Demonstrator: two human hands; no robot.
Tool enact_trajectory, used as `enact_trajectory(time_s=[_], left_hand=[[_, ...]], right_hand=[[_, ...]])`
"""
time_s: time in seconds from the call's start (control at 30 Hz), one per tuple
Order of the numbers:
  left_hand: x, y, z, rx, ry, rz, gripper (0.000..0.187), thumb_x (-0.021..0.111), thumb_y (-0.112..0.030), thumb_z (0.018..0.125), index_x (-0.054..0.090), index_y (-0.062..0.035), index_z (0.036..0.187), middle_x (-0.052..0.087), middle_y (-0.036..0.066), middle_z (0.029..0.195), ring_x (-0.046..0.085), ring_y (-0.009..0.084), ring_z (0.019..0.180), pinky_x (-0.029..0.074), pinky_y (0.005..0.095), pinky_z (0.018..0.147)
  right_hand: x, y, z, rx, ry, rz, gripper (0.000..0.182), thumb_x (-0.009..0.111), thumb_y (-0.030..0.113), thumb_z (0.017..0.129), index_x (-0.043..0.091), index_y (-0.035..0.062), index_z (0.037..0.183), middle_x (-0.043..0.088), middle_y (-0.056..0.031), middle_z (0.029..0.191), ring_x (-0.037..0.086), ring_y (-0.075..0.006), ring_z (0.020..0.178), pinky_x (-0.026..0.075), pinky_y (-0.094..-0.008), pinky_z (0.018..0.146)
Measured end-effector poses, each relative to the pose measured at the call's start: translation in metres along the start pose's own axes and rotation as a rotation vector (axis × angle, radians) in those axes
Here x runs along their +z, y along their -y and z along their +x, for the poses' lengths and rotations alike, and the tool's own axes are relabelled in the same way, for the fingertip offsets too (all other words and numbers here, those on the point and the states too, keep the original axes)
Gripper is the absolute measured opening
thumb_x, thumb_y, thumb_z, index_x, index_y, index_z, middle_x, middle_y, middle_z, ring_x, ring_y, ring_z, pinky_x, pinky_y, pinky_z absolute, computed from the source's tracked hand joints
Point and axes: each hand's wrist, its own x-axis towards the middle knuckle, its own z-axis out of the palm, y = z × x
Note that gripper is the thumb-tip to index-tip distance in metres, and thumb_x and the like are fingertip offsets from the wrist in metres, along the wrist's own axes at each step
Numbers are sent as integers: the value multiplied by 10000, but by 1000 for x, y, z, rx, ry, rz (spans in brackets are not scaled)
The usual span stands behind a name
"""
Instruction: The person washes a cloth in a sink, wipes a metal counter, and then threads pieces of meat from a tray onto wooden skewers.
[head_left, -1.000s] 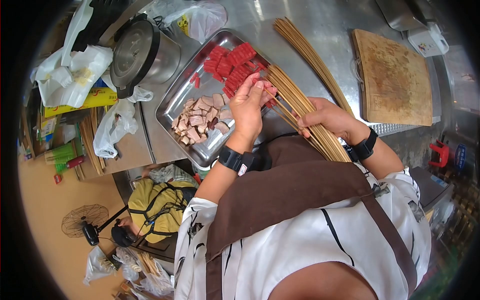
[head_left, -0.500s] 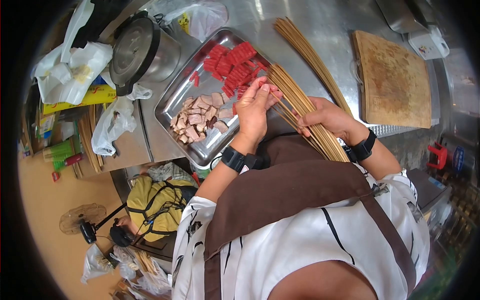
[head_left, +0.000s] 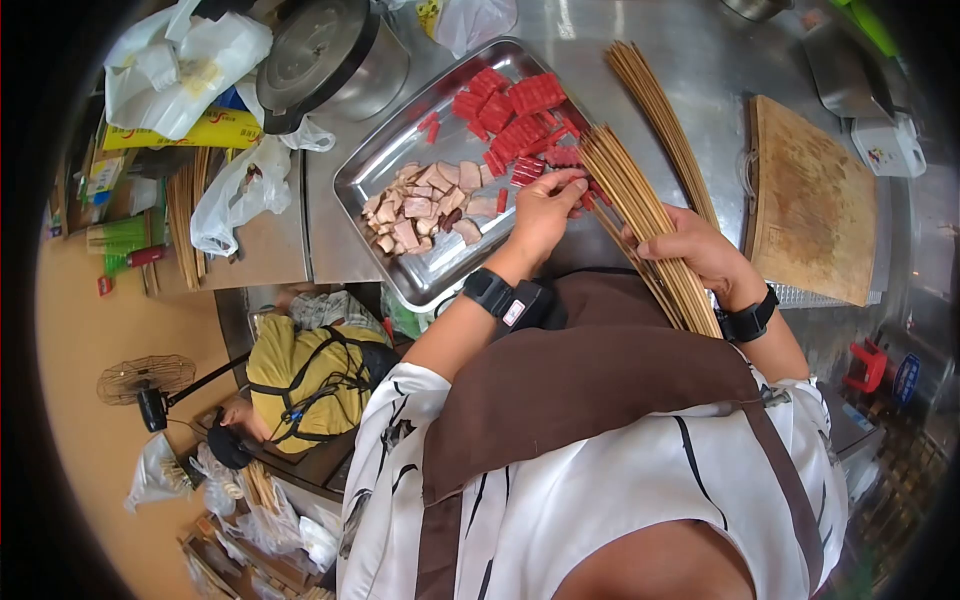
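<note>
A thick bundle of wooden skewers [head_left: 655,230] slants down in front of my apron, with my right hand [head_left: 695,250] wrapped round it. My left hand [head_left: 550,212] is beside the bundle's upper end, over the near edge of a metal tray [head_left: 350,180]. Its fingertips are pinched together near small red pieces; what they hold is too small to make out. In the tray lie red ribbed pieces [head_left: 520,134] and a pile of pale meat pieces [head_left: 415,210]. A second skewer bundle [head_left: 665,130] rests on the steel table behind.
To the right is a wooden cutting board [head_left: 812,200], with a white container [head_left: 885,147] beyond it. A lidded metal pot [head_left: 330,60] and plastic bags [head_left: 240,195] stand left of the tray. A person in yellow [head_left: 300,375] is at the lower left, near a fan [head_left: 150,385].
The whole view has shifted, so the tray and table sit farther right and slightly higher. My left hand's fingers have closed more at the fingertips; my right hand still holds the bundle.
</note>
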Motion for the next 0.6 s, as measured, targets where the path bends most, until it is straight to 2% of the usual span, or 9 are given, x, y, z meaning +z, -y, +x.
enact_trajectory(time_s=[0.03, 0.1, 0.13, 0.17, 0.23, 0.33, 0.43, 0.53, 0.6], left_hand=[[-1, 0, 2, 12, 21, 24, 232, 630, -172, 881, 633, -38, 1070, 635, 21, 893, 571, 81, 750, 493, 226, 629], [-22, 3, 8, 94, -79, 145, 236, 623, -191, 887, 633, -37, 1067, 628, 25, 894, 570, 83, 763, 499, 227, 633], [-47, 24, 22, 327, -195, 493, 230, 625, -182, 877, 633, -27, 1047, 643, 66, 911, 601, 133, 765, 508, 262, 650], [-61, 16, 16, 473, -316, 868, 258, 658, -206, 828, 629, -18, 1002, 647, 140, 932, 636, 247, 785, 515, 339, 669], [-74, 1, 3, 232, -312, 1280, 297, 686, -237, 766, 622, -22, 961, 641, 190, 925, 634, 332, 830, 505, 412, 699], [-69, -9, 1, 94, -224, 1349, 311, 686, -257, 744, 613, -33, 947, 646, 180, 883, 629, 340, 837, 496, 435, 713], [-70, -1, 14, 139, -172, 1418, 326, 671, -221, 748, 598, -35, 1005, 639, 176, 945, 626, 360, 856, 504, 428, 759], [-76, -3, 12, 160, -153, 1096, 292, 634, -170, 800, 579, -20, 1044, 647, 159, 914, 643, 316, 825, 523, 398, 738], [-78, -12, 13, -53, -24, 221, 258, 597, -136, 844, 568, -32, 1078, 642, 131, 928, 641, 263, 834, 526, 355, 719]], right_hand=[[0, 1, 0, 2, -1, -32, 356, 688, 116, 736, 549, 11, 1047, 605, -43, 879, 580, -113, 807, 472, -250, 751], [-3, 5, -1, 19, 10, -4, 324, 679, 100, 754, 539, 10, 1032, 612, -58, 864, 588, -114, 758, 486, -248, 716], [-4, 6, -2, 24, 14, 12, 309, 674, 92, 763, 534, 10, 1025, 616, -66, 856, 593, -114, 733, 493, -248, 699], [-5, 6, -3, 40, 25, 63, 298, 664, 80, 773, 527, 4, 1027, 617, -78, 852, 602, -120, 719, 505, -250, 686], [-6, 5, -3, 74, 55, 158, 278, 645, 54, 794, 513, -8, 1030, 621, -100, 844, 621, -132, 692, 530, -255, 660], [4, 10, -5, 98, -8, 216, 267, 607, 12, 811, 494, -31, 1048, 623, -131, 845, 647, -159, 693, 563, -276, 650], [3, 9, -4, 80, 31, 215, 275, 606, 15, 809, 491, -45, 1051, 615, -121, 829, 660, -185, 735, 573, -299, 675], [3, 7, -4, 59, 36, 166, 274, 601, 12, 809, 492, -45, 1054, 596, -102, 802, 644, -177, 712, 566, -310, 686], [6, 8, -5, 39, 67, 188, 269, 613, 7, 800, 490, -37, 1035, 584, -90, 783, 628, -162, 691, 567, -323, 700]])
